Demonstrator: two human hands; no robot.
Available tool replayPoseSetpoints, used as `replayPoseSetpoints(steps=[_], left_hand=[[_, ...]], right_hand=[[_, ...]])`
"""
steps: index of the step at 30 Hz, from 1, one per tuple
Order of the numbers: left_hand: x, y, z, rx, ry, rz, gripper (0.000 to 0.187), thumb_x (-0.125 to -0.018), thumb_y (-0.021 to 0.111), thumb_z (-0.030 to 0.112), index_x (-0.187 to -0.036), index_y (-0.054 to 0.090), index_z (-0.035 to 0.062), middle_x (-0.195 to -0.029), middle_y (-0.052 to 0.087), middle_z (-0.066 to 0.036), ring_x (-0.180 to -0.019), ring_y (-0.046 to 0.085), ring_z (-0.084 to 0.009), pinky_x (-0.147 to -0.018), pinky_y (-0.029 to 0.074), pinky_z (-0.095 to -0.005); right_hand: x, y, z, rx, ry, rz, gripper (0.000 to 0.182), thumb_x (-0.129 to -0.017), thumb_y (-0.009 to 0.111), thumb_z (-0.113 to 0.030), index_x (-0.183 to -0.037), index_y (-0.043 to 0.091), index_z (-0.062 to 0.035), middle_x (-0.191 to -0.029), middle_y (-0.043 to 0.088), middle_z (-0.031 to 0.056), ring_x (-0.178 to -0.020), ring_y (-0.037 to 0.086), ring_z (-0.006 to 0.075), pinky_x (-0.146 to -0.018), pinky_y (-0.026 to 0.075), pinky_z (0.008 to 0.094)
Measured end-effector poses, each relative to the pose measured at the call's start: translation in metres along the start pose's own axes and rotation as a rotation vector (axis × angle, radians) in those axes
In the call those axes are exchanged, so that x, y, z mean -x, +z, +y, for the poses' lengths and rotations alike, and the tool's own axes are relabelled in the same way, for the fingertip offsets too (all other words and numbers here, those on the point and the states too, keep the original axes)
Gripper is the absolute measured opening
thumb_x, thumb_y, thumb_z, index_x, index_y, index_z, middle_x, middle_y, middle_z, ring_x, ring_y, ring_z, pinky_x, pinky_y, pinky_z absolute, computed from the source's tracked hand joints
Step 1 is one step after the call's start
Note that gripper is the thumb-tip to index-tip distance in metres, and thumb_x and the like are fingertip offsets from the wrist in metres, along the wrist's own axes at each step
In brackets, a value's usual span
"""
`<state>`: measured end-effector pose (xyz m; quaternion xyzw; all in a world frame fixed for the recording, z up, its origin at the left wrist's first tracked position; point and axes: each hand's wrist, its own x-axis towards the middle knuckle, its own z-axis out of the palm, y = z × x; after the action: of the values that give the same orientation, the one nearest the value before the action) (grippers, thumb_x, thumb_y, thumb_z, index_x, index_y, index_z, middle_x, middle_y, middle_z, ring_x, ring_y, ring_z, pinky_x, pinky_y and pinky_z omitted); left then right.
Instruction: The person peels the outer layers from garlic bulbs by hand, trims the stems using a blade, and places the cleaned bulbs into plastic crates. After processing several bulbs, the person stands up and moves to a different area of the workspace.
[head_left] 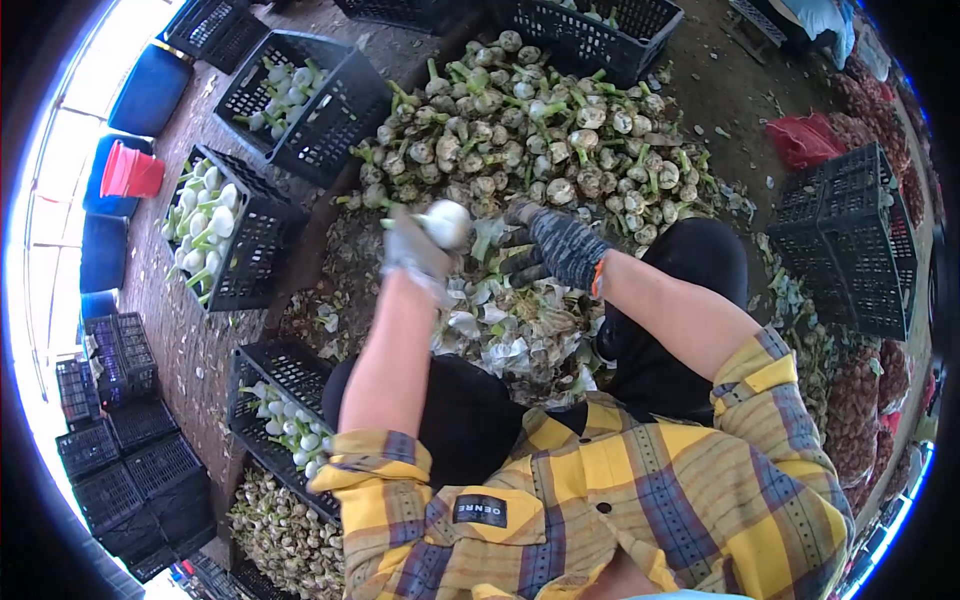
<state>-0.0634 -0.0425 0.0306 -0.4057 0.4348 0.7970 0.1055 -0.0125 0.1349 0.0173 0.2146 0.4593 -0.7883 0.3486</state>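
While the left hand (415, 252), in a pale glove, is closed on a white bulb (447, 224) just left of twelve o'clock in the head view, the right hand (568, 243), in a dark mottled glove, is at two o'clock with its fingers apart, seemingly holding nothing. The bulb's round end pokes out on the glove's right side, a greenish stem on its left; motion blurs both. Beneath the hands lie papery scraps (520, 345).

At twelve o'clock spreads a heap of soil-stained bulbs (530, 130). Cleaner, paler bulbs fill a crate at ten to eleven o'clock (335, 120), another nearer ten (255, 245) and one at eight (285, 365). Stacked crates (845, 240) stand toward three.

The bulb should be light and firm, its stem stiff enough to serve as a handle, its loose skin liable to slip or tear. The stem and the base of the round part look the best hold; a hard knock could bruise the flesh.

At six o'clock, a dark shirt label (481, 510) appears upside down and seems to read "GENRE", the first letter being uncertain. I can make out no other writing.
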Motion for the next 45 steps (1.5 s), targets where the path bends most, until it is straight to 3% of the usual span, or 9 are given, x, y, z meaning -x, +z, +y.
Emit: replayPoseSetpoints(steps=[4,6,11,13,17,20,29,39,45], left_hand=[[-0.022,-0.004,0.135,0.395,0.349,-0.634,0.055,-0.090,0.030,0.048,-0.116,0.039,0.0001,-0.115,0.046,-0.020,-0.104,0.050,-0.0334,-0.087,0.044,-0.0510],[-0.021,-0.011,0.187,0.533,0.339,-0.592,0.058,-0.090,0.035,0.048,-0.121,0.034,-0.0001,-0.124,0.036,-0.025,-0.112,0.044,-0.0361,-0.091,0.042,-0.0535],[0.055,-0.001,0.119,0.464,0.298,-0.336,0.039,-0.091,0.040,0.035,-0.104,0.038,-0.0023,-0.114,0.044,-0.027,-0.106,0.048,-0.0376,-0.088,0.046,-0.0520],[0.064,-0.017,0.085,0.416,0.106,-0.371,0.035,-0.092,0.039,0.031,-0.088,0.048,-0.0027,-0.096,0.057,-0.021,-0.099,0.054,-0.0361,-0.087,0.047,-0.0502],[0.076,-0.025,0.041,0.401,-0.125,-0.356,0.032,-0.092,0.040,0.030,-0.096,0.053,0.0020,-0.099,0.059,-0.016,-0.095,0.056,-0.0291,-0.083,0.049,-0.0424],[0.089,-0.012,0.030,0.232,-0.045,-0.415,0.030,-0.091,0.044,0.033,-0.106,0.054,0.0081,-0.101,0.059,-0.009,-0.095,0.057,-0.0254,-0.075,0.049,-0.0371],[0.103,-0.019,0.031,0.103,0.025,-0.406,0.048,-0.090,0.048,0.036,-0.125,0.038,0.0049,-0.093,0.051,-0.002,-0.081,0.049,-0.0086,-0.068,0.042,-0.0225],[0.120,-0.022,0.023,-0.067,0.190,-0.297,0.027,-0.089,0.046,0.022,-0.109,0.045,0.0038,-0.090,0.052,-0.007,-0.082,0.046,-0.0140,-0.075,0.041,-0.0288],[0.139,-0.043,0.021,-0.232,0.350,-0.175,0.034,-0.081,0.054,0.024,-0.110,0.050,0.0062,-0.104,0.057,-0.015,-0.095,0.054,-0.0249,-0.081,0.042,-0.0346]], right_hand=[[0.002,0.003,0.010,0.353,-0.082,-0.012,0.052,-0.089,0.045,-0.039,-0.132,0.039,-0.0105,-0.133,0.038,0.0111,-0.085,0.061,0.0234,-0.071,0.052,0.0396],[-0.004,0.001,0.007,0.561,-0.066,0.038,0.052,-0.089,0.046,-0.038,-0.132,0.039,-0.0098,-0.129,0.044,0.0103,-0.085,0.061,0.0220,-0.071,0.052,0.0367],[-0.057,-0.052,-0.009,1.217,-0.063,0.187,0.038,-0.083,0.049,-0.038,-0.101,0.061,-0.0070,-0.088,0.063,0.0148,-0.081,0.061,0.0266,-0.075,0.049,0.0336],[-0.074,-0.087,-0.021,1.259,-0.372,0.337,0.043,-0.081,0.048,-0.040,-0.106,0.060,-0.0078,-0.094,0.064,0.0152,-0.087,0.061,0.0311,-0.083,0.046,0.0349],[-0.091,-0.095,-0.093,1.682,-0.111,0.654,0.056,-0.075,0.057,-0.044,-0.113,0.055,-0.0021,-0.109,0.058,0.0221,-0.101,0.056,0.0347,-0.088,0.043,0.0394],[-0.181,-0.205,-0.101,1.775,-0.402,0.703,0.053,-0.078,0.055,-0.042,-0.111,0.056,-0.0009,-0.110,0.057,0.0225,-0.100,0.056,0.0349,-0.086,0.044,0.0422],[-0.264,-0.241,-0.153,2.180,-0.301,0.844,0.053,-0.083,0.052,-0.033,-0.129,0.042,-0.0084,-0.124,0.048,0.0167,-0.113,0.047,0.0285,-0.095,0.038,0.0357],[-0.294,-0.212,-0.178,1.967,-0.436,0.465,0.040,-0.085,0.053,-0.022,-0.122,0.046,-0.0073,-0.111,0.054,0.0111,-0.095,0.053,0.0209,-0.083,0.045,0.0325],[-0.265,-0.147,-0.159,0.718,-0.131,-0.442,0.032,-0.087,0.053,-0.015,-0.118,0.048,-0.0066,-0.102,0.057,0.0076,-0.084,0.056,0.0163,-0.077,0.049,0.0305]])
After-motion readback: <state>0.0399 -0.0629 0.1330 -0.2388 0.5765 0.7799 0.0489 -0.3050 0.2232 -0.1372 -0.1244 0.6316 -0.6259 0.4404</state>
